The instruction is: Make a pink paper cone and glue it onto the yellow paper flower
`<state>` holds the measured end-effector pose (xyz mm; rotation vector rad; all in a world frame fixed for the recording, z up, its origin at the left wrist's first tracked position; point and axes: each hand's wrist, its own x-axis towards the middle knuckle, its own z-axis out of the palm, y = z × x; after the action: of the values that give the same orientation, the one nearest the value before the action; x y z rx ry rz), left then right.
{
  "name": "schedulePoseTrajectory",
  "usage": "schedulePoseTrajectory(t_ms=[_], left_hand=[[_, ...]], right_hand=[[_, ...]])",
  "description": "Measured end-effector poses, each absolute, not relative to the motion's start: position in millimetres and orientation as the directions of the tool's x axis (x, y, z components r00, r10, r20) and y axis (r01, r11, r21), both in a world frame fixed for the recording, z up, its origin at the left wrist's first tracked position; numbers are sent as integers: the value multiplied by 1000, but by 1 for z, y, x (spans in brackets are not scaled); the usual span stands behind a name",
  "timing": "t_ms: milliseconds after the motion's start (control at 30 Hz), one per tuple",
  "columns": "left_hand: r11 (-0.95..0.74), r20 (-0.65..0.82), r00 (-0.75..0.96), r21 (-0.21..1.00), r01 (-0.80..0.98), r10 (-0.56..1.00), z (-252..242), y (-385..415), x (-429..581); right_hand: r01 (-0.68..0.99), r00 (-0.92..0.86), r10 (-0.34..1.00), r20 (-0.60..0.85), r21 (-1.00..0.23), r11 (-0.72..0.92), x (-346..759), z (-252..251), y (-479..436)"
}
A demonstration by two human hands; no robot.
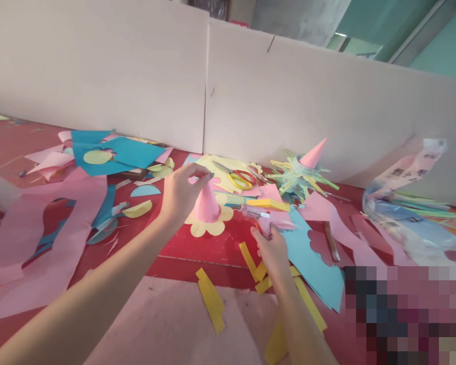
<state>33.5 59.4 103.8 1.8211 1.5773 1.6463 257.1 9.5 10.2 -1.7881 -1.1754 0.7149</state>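
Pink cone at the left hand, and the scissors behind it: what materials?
Pink cone: likely matte coloured paper, rolled; flat, sheen-free, like the scraps around. Scissors: grey blades look metal; glossy red and yellow handle loops, probably plastic.

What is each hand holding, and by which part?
Left hand pinches the pink paper cone by its tip; right hand grips a blurred pink item at its near end.

Two pale boards (99, 71) are standing side by side along the far edge of the red table (209, 248), walling it off. A grey wall (300, 20) and a teal wall (368, 20) are peeking over them, far right. Soft light's falling evenly.
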Motion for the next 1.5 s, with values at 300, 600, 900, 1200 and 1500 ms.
schedulePoseTrajectory(t_ms=[300, 600, 900, 1200, 1500], left_hand=[[-387, 552, -203, 760, 523, 809, 100, 61, 31], [-473, 701, -156, 610, 636, 695, 104, 55, 30], [-451, 730, -167, 567, 689, 663, 103, 60, 17], [-404, 558, -204, 765, 502, 804, 92, 57, 27], [-435, 645, -150, 651, 623, 750, 71, 34, 16]], right_hand=[[432, 391, 920, -15, -880, -198, 257, 10, 9], [437, 386, 923, 4, -881, -179, 256, 13, 7], [413, 392, 919, -51, -883, -225, 254, 18, 6], [410, 398, 917, -27, -889, -204, 255, 12, 9], [416, 381, 923, -62, -880, -231, 255, 17, 7]])
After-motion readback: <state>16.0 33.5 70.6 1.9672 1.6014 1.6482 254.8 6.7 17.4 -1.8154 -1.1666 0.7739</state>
